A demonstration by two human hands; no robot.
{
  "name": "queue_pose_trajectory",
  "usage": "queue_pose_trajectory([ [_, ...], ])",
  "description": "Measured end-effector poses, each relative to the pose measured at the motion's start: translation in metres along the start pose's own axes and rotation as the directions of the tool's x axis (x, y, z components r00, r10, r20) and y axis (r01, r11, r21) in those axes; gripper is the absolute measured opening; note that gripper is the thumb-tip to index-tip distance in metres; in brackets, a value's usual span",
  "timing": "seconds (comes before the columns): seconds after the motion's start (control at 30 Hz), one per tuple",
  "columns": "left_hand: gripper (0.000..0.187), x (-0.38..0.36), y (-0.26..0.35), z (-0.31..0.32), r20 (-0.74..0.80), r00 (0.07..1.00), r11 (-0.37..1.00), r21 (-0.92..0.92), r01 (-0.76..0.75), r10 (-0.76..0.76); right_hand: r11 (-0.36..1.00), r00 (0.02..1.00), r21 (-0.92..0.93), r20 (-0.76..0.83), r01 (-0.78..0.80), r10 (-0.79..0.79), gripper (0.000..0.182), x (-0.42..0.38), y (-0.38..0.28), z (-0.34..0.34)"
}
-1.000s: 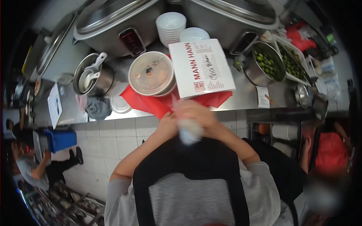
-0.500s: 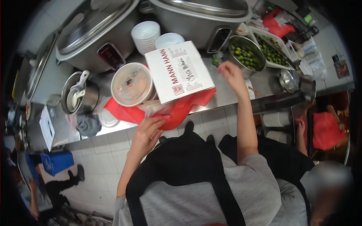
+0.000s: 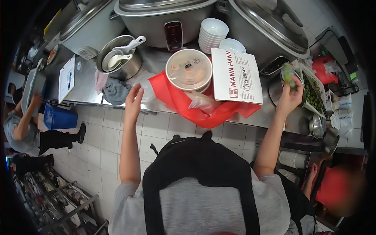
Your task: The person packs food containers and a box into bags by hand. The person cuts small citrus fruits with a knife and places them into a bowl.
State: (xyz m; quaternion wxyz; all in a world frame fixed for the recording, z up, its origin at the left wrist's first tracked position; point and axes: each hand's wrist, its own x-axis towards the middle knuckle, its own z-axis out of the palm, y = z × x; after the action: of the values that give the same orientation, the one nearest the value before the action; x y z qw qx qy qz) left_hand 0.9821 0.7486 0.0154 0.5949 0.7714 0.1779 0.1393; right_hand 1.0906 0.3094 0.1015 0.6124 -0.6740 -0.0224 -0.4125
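Observation:
My left hand (image 3: 134,102) hangs with its fingers apart at the counter's edge, between a grey cloth (image 3: 116,93) and a red plastic bag (image 3: 196,113). On the spread bag stand a lidded round tub (image 3: 188,70) with writing on its lid and a white box (image 3: 237,76) printed MANN HANN. A clear packet with something pale (image 3: 201,102) lies in front of the tub. My right hand (image 3: 290,97) pinches a small clear packet of green pieces (image 3: 288,75), raised beside the pot of green limes, which it partly hides.
Large rice cookers (image 3: 166,23) line the back. White bowls (image 3: 213,33) are stacked before them. A metal pot with ladles (image 3: 137,64) and a clipboard (image 3: 67,80) are on the left. A basket of limes (image 3: 313,92) is at right. Co-workers stand left (image 3: 23,125) and right.
My left hand has let go of the red bag and moved left. My right hand has picked up the green packet from beside the lime pot. The view has turned left.

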Motion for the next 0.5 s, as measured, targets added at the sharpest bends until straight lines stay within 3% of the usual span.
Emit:
queue_pose_trajectory([
  [0.07, 0.042, 0.007, 0.010, 0.006, 0.030, 0.999, 0.998, -0.038, 0.044, -0.043, 0.976, 0.947, 0.035, 0.236, 0.214, -0.216, 0.023, -0.006, -0.023, 0.025],
  [0.1, 0.039, 0.011, 0.013, 0.013, 0.081, 0.996, 0.999, -0.013, 0.032, -0.031, 0.932, 0.894, -0.132, 0.354, 0.337, -0.273, 0.025, -0.011, -0.022, 0.033],
  [0.13, 0.036, 0.015, 0.015, 0.024, 0.144, 0.989, 1.000, 0.012, 0.015, -0.017, 0.908, 0.845, -0.224, 0.494, 0.354, -0.208, 0.026, -0.020, -0.045, 0.043],
  [0.17, 0.036, 0.019, 0.012, 0.033, 0.194, 0.981, 1.000, 0.002, -0.002, 0.002, 0.896, 0.712, -0.185, 0.679, 0.403, -0.179, 0.028, -0.021, -0.031, 0.044],
  [0.2, 0.033, 0.026, 0.003, 0.038, 0.229, 0.973, 0.999, -0.046, 0.018, -0.008, 0.832, 0.512, -0.140, 0.838, 0.536, -0.189, 0.033, -0.021, -0.030, 0.043],
  [0.23, 0.031, 0.032, -0.006, 0.042, 0.262, 0.965, 0.995, -0.088, 0.042, -0.017, 0.855, 0.495, -0.121, 0.852, 0.504, -0.172, 0.036, -0.023, -0.035, 0.042],
  [0.3, 0.028, 0.035, -0.007, 0.046, 0.308, 0.949, 0.987, -0.159, -0.024, 0.073, 0.993, 0.737, -0.061, 0.675, 0.100, -0.033, 0.036, -0.016, -0.018, 0.020],
  [0.33, 0.028, 0.037, -0.002, 0.046, 0.269, 0.962, 0.955, -0.293, 0.042, 0.040, 0.985, 0.826, 0.010, 0.547, -0.173, 0.139, 0.035, -0.011, -0.009, 0.008],
  [0.37, 0.027, 0.042, 0.007, 0.047, 0.248, 0.969, 0.901, -0.422, 0.100, 0.009, 0.922, 0.909, -0.386, 0.375, -0.026, 0.182, 0.035, -0.016, 0.041, -0.028],
  [0.4, 0.025, 0.044, 0.018, 0.042, 0.310, 0.951, 0.856, -0.493, 0.155, 0.007, 0.835, 0.775, -0.512, 0.438, -0.203, 0.456, 0.034, -0.024, 0.055, -0.043],
  [0.43, 0.025, 0.045, 0.028, 0.041, 0.315, 0.949, 0.857, -0.494, 0.149, 0.017, 0.692, 0.563, -0.639, 0.453, -0.335, 0.691, 0.033, -0.033, 0.060, -0.050],
  [0.5, 0.024, 0.047, 0.047, 0.042, 0.362, 0.928, 0.792, -0.590, 0.156, 0.087, 0.752, 0.565, -0.561, 0.515, -0.346, 0.644, 0.032, -0.053, 0.055, -0.050],
])
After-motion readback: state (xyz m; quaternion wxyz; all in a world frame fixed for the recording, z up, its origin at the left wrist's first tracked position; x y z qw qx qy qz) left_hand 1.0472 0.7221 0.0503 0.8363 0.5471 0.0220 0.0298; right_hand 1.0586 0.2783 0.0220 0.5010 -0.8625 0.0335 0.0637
